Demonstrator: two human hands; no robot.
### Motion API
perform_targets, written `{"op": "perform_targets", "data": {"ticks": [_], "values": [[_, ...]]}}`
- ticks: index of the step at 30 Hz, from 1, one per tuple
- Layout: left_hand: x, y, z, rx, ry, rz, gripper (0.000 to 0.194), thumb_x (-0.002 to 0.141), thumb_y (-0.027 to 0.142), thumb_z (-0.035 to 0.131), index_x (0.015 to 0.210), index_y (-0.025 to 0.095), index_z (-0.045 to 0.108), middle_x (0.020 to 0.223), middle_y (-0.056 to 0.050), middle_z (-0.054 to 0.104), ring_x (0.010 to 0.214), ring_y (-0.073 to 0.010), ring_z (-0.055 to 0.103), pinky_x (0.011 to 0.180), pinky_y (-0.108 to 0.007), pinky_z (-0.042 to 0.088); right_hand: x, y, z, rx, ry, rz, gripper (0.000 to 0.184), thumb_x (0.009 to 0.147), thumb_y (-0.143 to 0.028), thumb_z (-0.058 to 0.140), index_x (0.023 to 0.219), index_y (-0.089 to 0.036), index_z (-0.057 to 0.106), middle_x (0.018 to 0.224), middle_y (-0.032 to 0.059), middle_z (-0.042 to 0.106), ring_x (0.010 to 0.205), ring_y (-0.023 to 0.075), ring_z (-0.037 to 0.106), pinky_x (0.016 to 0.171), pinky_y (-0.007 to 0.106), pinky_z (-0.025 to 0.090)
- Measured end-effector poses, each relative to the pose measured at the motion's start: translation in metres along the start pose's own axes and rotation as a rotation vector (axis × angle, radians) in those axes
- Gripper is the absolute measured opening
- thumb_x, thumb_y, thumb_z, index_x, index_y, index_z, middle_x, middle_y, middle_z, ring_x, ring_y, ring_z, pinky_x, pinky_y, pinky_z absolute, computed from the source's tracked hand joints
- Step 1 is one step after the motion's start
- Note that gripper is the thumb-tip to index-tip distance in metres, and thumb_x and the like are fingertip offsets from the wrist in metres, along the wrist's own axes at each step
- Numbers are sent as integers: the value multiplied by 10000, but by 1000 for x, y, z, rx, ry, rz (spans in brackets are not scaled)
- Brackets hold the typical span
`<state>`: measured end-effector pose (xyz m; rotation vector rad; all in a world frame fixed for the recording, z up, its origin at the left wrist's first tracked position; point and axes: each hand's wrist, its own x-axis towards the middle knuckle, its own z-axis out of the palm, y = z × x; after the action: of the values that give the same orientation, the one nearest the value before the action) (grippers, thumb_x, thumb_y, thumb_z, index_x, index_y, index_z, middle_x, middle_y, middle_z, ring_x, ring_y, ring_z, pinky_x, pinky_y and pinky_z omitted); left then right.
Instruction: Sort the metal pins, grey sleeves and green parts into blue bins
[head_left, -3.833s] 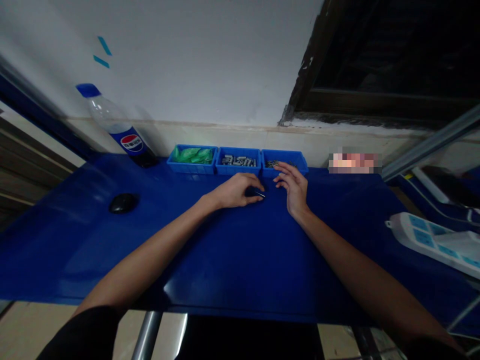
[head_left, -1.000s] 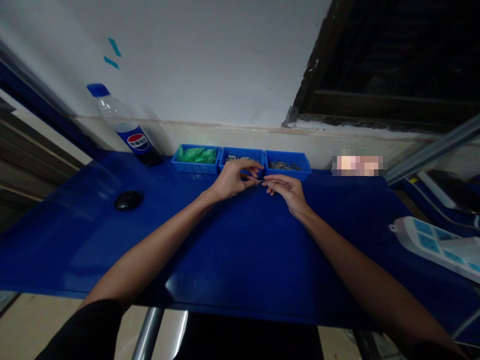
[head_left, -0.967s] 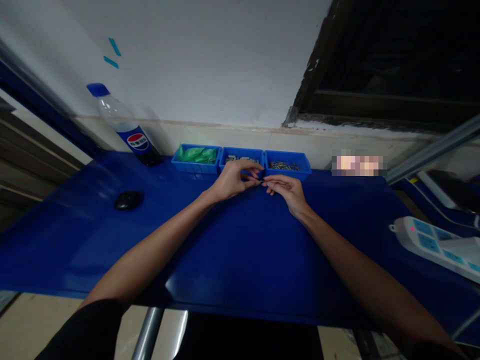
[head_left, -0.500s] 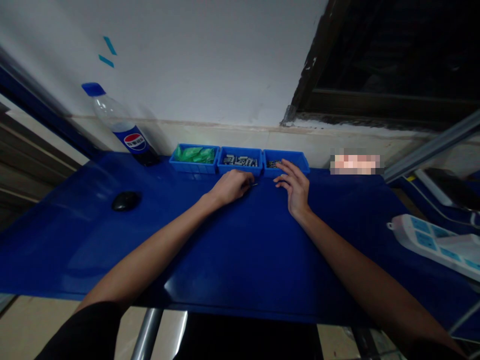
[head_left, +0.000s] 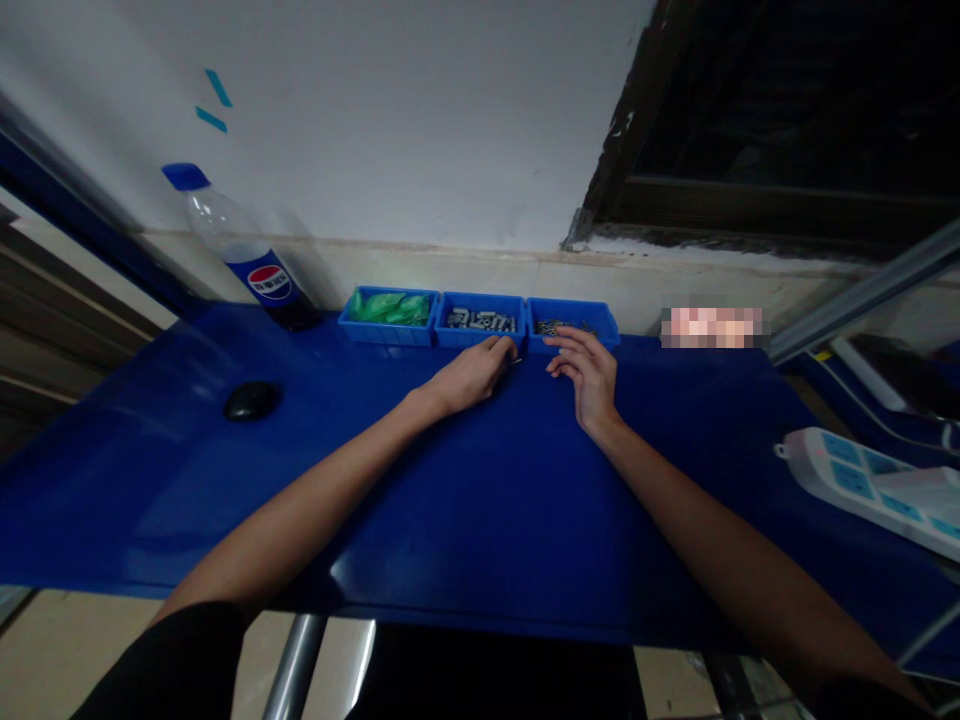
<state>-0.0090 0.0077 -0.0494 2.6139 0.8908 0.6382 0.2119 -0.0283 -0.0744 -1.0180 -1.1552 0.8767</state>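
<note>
My left hand (head_left: 475, 372) is closed, its fingertips pinching a small thin metal piece (head_left: 517, 361) whose tip sticks out to the right. It hovers just in front of the middle blue bin (head_left: 469, 341), which holds several grey metal parts (head_left: 484, 320). My right hand (head_left: 587, 375) has its fingers curved and apart, with nothing visible in them. Those fingertips are in front of the right blue bin (head_left: 611, 325), where several small metal pieces (head_left: 551, 327) lie. The left blue bin (head_left: 386, 336) contains crumpled green plastic (head_left: 390, 307).
A cola bottle (head_left: 264, 278) stands at the back left of the blue tabletop (head_left: 450, 520). A black computer mouse (head_left: 250, 401) lies to the left. On the right is a white power strip (head_left: 855, 470). A blurred-out patch (head_left: 716, 328) covers something at the back right.
My left hand has shifted slightly right and up with the thin metal piece. My right fingers have dropped a little from over the right bin, and more of its contents show.
</note>
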Motion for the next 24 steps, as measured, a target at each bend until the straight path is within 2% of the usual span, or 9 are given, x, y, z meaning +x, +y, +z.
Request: {"op": "perform_targets", "data": {"ticks": [5, 10, 14, 16, 18, 21, 24], "values": [[4, -1, -2, -219, 189, 14, 336, 894, 40, 542, 1212, 143, 577, 896, -41, 642, 771, -159, 614, 762, -302, 537, 0, -1, 1, -36, 149, -50, 240, 858, -316, 582, 1057, -236, 690, 954, 52, 763, 599, 131, 621, 569, 294, 497], [7, 0, -14, -406, 352, -42, 398, 878, 108, 656, 1272, 142, 611, 942, -34, 651, 769, -124, 662, 761, -270, 574, 7, -4, -7, -55, 382, -115, 282, 871, -335, 572, 1134, -255, 632, 934, 24, 701, 630, 128, 607, 549, 263, 479], [8, -4, -23, -508, 419, -66, 409, 840, 139, 726, 1239, 128, 635, 944, -38, 665, 762, -122, 677, 768, -271, 595, 7, -6, -11, -34, 483, -157, 184, 868, -318, 584, 1036, -255, 625, 813, -18, 600, 618, 115, 561, 533, 235, 445], [8, -5, -23, -544, 416, -64, 431, 820, 141, 749, 1237, 122, 641, 947, -41, 670, 767, -122, 675, 776, -273, 599, 2, -8, -8, -12, 407, -140, 125, 872, -312, 586, 968, -247, 633, 757, -28, 591, 594, 109, 549, 530, 233, 438], [8, -5, -22, -569, 395, -62, 449, 809, 143, 761, 1242, 122, 642, 953, -47, 675, 793, -128, 679, 781, -272, 599, -3, -9, -2, -2, 240, -85, 127, 885, -331, 597, 952, -243, 659, 731, -25, 625, 574, 110, 559, 527, 241, 445], [6, -2, -16, -585, 340, -62, 454, 809, 142, 762, 1246, 125, 641, 995, -67, 682, 802, -130, 684, 777, -274, 599, -10, -11, 7, 1, -22, 14, 207, 879, -378, 669, 1030, -243, 716, 790, 7, 719, 602, 129, 618, 541, 269, 481], [4, 2, -10, -576, 285, -62, 437, 814, 134, 752, 1238, 121, 645, 1057, -94, 686, 768, -123, 682, 753, -280, 601, -14, -12, 11, -3, -146, 50, 257, 846, -404, 749, 1042, -238, 755, 851, 36, 773, 640, 150, 659, 579, 302, 522]]}}
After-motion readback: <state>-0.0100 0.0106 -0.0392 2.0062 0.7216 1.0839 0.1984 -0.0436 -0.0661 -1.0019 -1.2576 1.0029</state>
